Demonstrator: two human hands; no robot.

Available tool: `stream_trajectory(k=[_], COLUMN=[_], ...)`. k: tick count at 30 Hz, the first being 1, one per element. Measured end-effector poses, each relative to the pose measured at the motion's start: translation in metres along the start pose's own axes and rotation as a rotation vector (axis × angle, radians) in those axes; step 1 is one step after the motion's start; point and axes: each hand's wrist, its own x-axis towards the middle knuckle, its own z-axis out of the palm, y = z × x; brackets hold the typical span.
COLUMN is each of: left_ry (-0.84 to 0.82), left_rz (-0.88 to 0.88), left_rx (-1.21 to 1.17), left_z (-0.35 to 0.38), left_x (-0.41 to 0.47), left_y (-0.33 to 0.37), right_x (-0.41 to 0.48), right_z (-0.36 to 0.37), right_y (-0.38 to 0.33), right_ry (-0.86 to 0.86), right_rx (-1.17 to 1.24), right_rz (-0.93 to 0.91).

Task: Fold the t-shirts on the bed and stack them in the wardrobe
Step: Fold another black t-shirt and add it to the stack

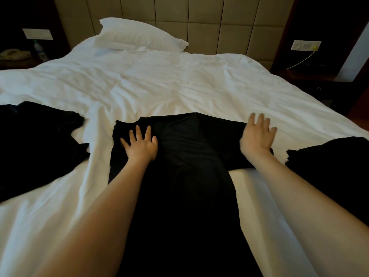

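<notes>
Head view: left hand (140, 145) and right hand (257, 134), fingers spread, flat on middle t-shirt (189, 140) of three.

Matt black cloth t-shirt (191, 148), wrinkled white sheet (159, 86)

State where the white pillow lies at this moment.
In the head view the white pillow lies at the far end of the bed, left of centre, by the padded headboard.

The left hand (140, 145) and right hand (257, 134) were bare, and the left forearm (111, 196) and right forearm (299, 192) were unclothed.
</notes>
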Motion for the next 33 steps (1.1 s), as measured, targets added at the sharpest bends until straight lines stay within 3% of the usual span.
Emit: stream_trajectory(k=[3,6,9,13,16,21,26,33], left_ry=[-0.008,-0.009,-0.01,-0.034,-0.066,-0.104,-0.145,-0.171], left_rz=[0.011,0.021,0.028,0.033,0.038,0.036,0.062,0.066], left_rx=[-0.005,-0.011,0.003,0.016,0.001,0.018,-0.022,-0.1], left_z=[-0.001,0.0,0.0,-0.001,-0.004,-0.006,-0.012,-0.01], left_x=[-0.005,-0.009,-0.014,-0.031,-0.057,-0.111,-0.169,-0.24], left_y=[-0.004,-0.006,-0.007,-0.012,-0.019,-0.034,-0.05,-0.065], right_x=[-0.014,-0.023,-0.025,-0.041,-0.074,-0.125,-0.169,-0.238], right_z=[0.004,0.014,0.012,0.002,0.004,0.001,-0.033,-0.057], right_y=[-0.022,-0.024,-0.022,-0.036,-0.04,-0.021,0.005,0.033], right_ry=[-0.16,-0.442,-0.442,-0.333,-0.419,-0.567,-0.751,-0.789], right_rx=[0.269,0.265,0.185,0.352,0.459,0.795,1.485,1.442], right_rz=[-0.159,-0.146,-0.068,-0.212,-0.282,-0.139,0.182,0.207])
